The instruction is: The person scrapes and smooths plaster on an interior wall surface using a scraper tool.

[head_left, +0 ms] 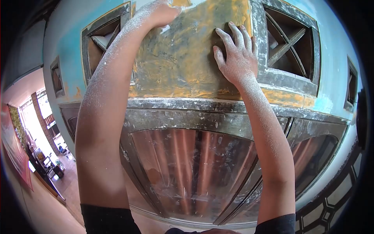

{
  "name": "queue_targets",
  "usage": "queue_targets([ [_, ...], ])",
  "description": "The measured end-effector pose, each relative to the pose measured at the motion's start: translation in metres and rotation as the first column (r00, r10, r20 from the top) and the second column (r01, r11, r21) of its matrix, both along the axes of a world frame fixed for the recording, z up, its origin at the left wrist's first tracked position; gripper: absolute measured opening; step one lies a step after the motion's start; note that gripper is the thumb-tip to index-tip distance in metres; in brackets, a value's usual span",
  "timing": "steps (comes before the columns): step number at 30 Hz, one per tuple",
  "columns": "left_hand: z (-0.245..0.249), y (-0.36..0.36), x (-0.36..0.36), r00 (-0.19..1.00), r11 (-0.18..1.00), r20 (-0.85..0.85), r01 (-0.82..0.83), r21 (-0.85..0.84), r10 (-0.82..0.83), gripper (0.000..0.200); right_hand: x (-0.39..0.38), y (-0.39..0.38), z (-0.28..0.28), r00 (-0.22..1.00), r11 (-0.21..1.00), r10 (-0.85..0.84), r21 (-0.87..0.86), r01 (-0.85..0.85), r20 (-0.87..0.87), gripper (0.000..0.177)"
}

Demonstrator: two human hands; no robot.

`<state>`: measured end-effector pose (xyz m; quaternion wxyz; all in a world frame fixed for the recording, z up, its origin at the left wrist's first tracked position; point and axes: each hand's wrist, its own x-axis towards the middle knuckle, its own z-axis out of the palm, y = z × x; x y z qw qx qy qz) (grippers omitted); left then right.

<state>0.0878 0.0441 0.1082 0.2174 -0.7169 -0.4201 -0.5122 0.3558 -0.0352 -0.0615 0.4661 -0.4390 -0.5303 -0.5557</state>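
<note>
Dust-covered, my right hand [238, 58] lies open with fingers spread against a wall panel [183, 62] streaked in ochre and grey-green. Near the panel's upper left edge is my left hand [163, 15], also dusty, its fingers curled and pressed to the surface. Whatever it holds is hidden by the hand; a small pale patch shows just under the fingers. White powder coats both forearms.
Framed vent openings with crossed bars flank the panel, one at left [104, 39] and one at right [290, 43]. Below is a worn wooden window frame [187, 117] with glass and a reddish curtain [194, 167]. A doorway [39, 113] opens at far left.
</note>
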Motion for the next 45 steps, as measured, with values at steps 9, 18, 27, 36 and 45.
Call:
queue_targets([
  [9, 0.001, -0.023, 0.0, 0.998, 0.998, -0.055, -0.011, 0.057, 0.014, 0.083, -0.002, -0.001, -0.001, 1.0, 1.0, 0.017, 0.004, -0.017, -0.008, 0.054],
  [18, -0.028, -0.072, 0.022, 0.972, 0.971, -0.117, -0.188, 0.148, 0.206, 0.084, -0.001, -0.002, 0.0, 0.999, 0.999, 0.036, 0.0, -0.036, 0.001, 0.054],
  [27, -0.03, -0.072, 0.028, 0.961, 0.968, -0.124, -0.235, 0.093, 0.245, 0.074, 0.0, -0.001, -0.002, 0.999, 0.999, 0.038, -0.003, -0.038, 0.005, 0.053],
  [36, -0.057, -0.082, 0.001, 0.907, 0.921, -0.161, -0.377, 0.102, 0.389, 0.08, 0.002, -0.002, 0.0, 0.999, 0.999, 0.046, 0.012, -0.046, 0.012, 0.052],
  [45, -0.053, -0.085, -0.026, 0.929, 0.927, -0.129, -0.36, -0.101, 0.347, 0.075, 0.0, -0.001, 0.001, 1.0, 1.0, 0.023, 0.015, -0.024, 0.003, 0.052],
])
